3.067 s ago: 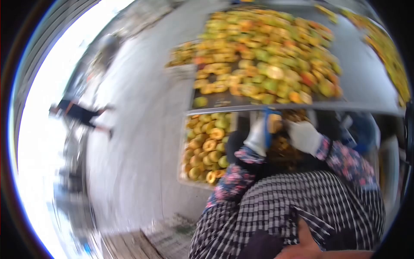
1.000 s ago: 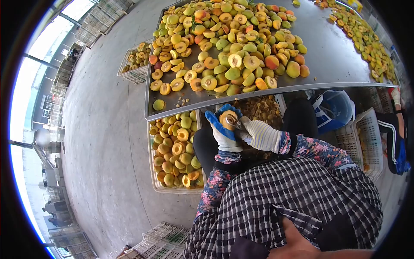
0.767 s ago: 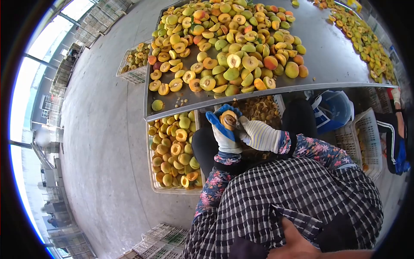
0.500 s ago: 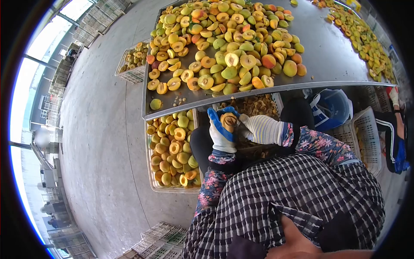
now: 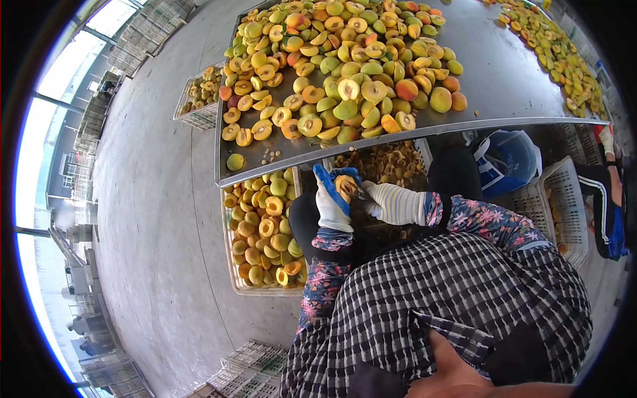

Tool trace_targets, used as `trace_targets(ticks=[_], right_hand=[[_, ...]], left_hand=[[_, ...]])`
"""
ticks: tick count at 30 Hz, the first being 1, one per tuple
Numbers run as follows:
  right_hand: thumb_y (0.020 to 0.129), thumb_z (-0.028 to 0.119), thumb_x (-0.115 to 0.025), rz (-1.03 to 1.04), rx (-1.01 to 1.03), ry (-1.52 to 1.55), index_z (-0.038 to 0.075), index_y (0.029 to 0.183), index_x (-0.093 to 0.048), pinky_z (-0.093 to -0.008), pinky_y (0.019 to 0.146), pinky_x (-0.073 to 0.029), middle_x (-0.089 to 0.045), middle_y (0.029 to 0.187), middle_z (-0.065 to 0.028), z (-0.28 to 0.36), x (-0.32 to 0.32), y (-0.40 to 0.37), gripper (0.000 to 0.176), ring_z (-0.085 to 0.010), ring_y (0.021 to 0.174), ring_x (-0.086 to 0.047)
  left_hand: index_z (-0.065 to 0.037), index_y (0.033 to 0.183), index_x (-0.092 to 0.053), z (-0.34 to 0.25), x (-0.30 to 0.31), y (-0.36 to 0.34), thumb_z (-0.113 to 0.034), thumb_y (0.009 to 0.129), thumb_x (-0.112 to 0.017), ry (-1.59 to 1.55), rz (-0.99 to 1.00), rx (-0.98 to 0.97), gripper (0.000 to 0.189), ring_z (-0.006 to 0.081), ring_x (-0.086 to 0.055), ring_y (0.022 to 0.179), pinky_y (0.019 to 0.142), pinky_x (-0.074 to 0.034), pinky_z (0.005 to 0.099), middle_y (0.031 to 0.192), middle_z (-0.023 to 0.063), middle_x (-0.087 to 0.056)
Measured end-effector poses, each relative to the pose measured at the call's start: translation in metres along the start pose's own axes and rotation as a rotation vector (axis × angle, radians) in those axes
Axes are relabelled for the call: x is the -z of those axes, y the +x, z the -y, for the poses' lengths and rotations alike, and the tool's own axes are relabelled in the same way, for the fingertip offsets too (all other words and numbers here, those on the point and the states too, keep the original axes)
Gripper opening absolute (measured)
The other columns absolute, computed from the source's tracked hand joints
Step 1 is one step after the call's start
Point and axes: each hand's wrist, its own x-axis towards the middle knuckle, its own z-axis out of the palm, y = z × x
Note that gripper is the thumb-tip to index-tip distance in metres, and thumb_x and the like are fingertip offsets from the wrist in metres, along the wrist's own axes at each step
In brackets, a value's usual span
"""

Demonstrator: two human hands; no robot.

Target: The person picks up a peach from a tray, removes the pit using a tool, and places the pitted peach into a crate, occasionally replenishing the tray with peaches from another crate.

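My left hand (image 5: pixel 332 202), in a white glove with a blue-coated palm, is wrapped round a peach half (image 5: pixel 346 186) just below the table's front edge. The cut side faces up, with a brownish hollow in its middle. My right hand (image 5: pixel 393 202), in a striped knit glove, is closed against the right side of that half. Whatever its fingers hold is hidden. Beneath both hands is a crate of peelings or scraps (image 5: pixel 391 166). Left of my knee stands a crate of peach halves (image 5: pixel 255 249).
A metal table (image 5: pixel 491 83) bears a heap of peach halves (image 5: pixel 352 66) and another pile (image 5: pixel 554 56) at right. A blue bucket (image 5: pixel 511 162) and a white crate (image 5: pixel 569 205) stand at right, near another person's gloved hand (image 5: pixel 606 139). Empty-looking crates (image 5: pixel 249 368) lie behind left.
The peach half has tilted and is more covered by my right fingers. Both hands remain together at it. The view has shifted slightly.
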Motion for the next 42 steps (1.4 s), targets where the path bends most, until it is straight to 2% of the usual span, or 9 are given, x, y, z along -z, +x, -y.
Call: trace_targets(ticks=[4, 10, 16, 21, 27, 34, 38, 40, 42], right_hand=[[0.101, 0.033, -0.054, 0.032, 0.287, -0.215, 0.003, 0.12, -0.053, -0.0301, 0.072, -0.053, -0.065, 0.09, -0.0065, -0.008, 0.017, 0.003, 0.036, -0.0178, 0.084, -0.064], [0.102, 0.031, -0.051, 0.151, -0.556, 0.448, 0.007, 0.121, -0.054, -0.0267, 0.09, -0.047, -0.062, 0.105, -0.0072, 0.133, 0.041, -0.004, 0.031, -0.0159, 0.098, -0.06], [0.102, 0.027, -0.051, 0.143, 0.036, -0.089, 0.009, 0.12, -0.056, -0.0294, 0.092, -0.046, -0.062, 0.105, -0.0072, 0.065, 0.027, -0.006, 0.026, -0.0186, 0.096, -0.059], [0.099, 0.032, -0.055, 0.347, -0.66, 0.271, 0.008, 0.131, -0.052, -0.0357, 0.07, -0.051, -0.063, 0.089, -0.0044, 0.117, 0.042, -0.01, 0.039, -0.024, 0.071, -0.06], [0.098, 0.034, -0.053, 0.02, 0.005, -0.506, 0.0, 0.129, -0.047, -0.0446, 0.062, -0.05, -0.066, 0.078, -0.0163, 0.091, 0.028, -0.006, 0.046, -0.037, 0.07, -0.063], [0.101, 0.022, -0.048, 0.042, 0.089, -0.085, 0.0, 0.125, -0.049, -0.041, 0.073, -0.051, -0.066, 0.091, -0.021, 0.019, -0.002, -0.007, 0.032, -0.0388, 0.084, -0.064], [0.1, 0.019, -0.052, 0.113, -0.115, -0.294, 0.0, 0.125, -0.05, -0.0391, 0.081, -0.049, -0.065, 0.101, -0.022, 0.083, 0.008, -0.01, 0.032, -0.0365, 0.093, -0.063], [0.099, 0.02, -0.055, 0.224, -0.299, -0.515, -0.001, 0.127, -0.049, -0.0382, 0.086, -0.048, -0.064, 0.106, -0.0228, 0.114, 0.018, -0.007, 0.035, -0.0357, 0.098, -0.063], [0.098, 0.023, -0.056, 0.145, -0.066, -0.33, -0.001, 0.125, -0.05, -0.0398, 0.083, -0.049, -0.065, 0.102, -0.0226, 0.067, 0.008, -0.006, 0.037, -0.0374, 0.094, -0.063]], left_hand=[[0.004, 0.113, -0.06, 0.004, 0.023, 0.014, -0.067, 0.097, -0.033, -0.08, 0.221, 0.18, 0.078, 0.027, -0.066, 0.08, 0.077, -0.054, 0.0339, 0.092, 0.0156, -0.068], [0.001, 0.113, -0.057, 0.013, -0.023, -0.001, -0.062, 0.099, -0.036, -0.13, -0.03, -0.361, 0.067, 0.0272, -0.064, 0.09, 0.088, -0.053, 0.0391, 0.097, 0.0125, -0.064], [0.005, 0.09, -0.063, -0.002, -0.012, -0.005, -0.066, 0.096, -0.039, -0.211, -0.017, -0.051, 0.075, 0.0343, -0.067, 0.074, 0.074, -0.058, 0.0482, 0.079, 0.0179, -0.066], [0.007, 0.089, -0.064, 0.007, 0.016, 0.012, -0.065, 0.096, -0.041, -0.262, 0.07, 0.134, 0.075, 0.0352, -0.066, 0.075, 0.075, -0.058, 0.0469, 0.081, 0.0191, -0.067], [0.008, 0.089, -0.064, -0.007, 0.001, 0.003, -0.063, 0.096, -0.043, -0.216, -0.007, 0.054, 0.075, 0.0354, -0.067, 0.076, 0.076, -0.058, 0.0446, 0.081, 0.0198, -0.068], [0.009, 0.102, -0.062, 0.013, 0.034, 0.023, -0.062, 0.097, -0.044, 0.371, 0.235, -0.095, 0.074, 0.0345, -0.068, 0.078, 0.076, -0.058, 0.0433, 0.081, 0.0209, -0.067], [-0.002, 0.134, -0.045, 0.02, 0.049, 0.037, -0.039, 0.097, -0.059, 0.083, 0.229, 0.089, 0.054, 0.0298, -0.068, 0.078, 0.079, -0.058, 0.039, 0.088, 0.0199, -0.067], [-0.002, 0.128, -0.049, 0.012, 0.04, 0.029, -0.039, 0.096, -0.059, 0.248, 0.236, -0.023, 0.05, 0.0289, -0.068, 0.077, 0.078, -0.058, 0.0382, 0.086, 0.0193, -0.067], [0.002, 0.113, -0.058, 0.01, 0.04, 0.018, -0.048, 0.096, -0.056, 0.66, 0.297, -0.327, 0.053, 0.0287, -0.068, 0.075, 0.077, -0.058, 0.0381, 0.083, 0.0187, -0.067]])
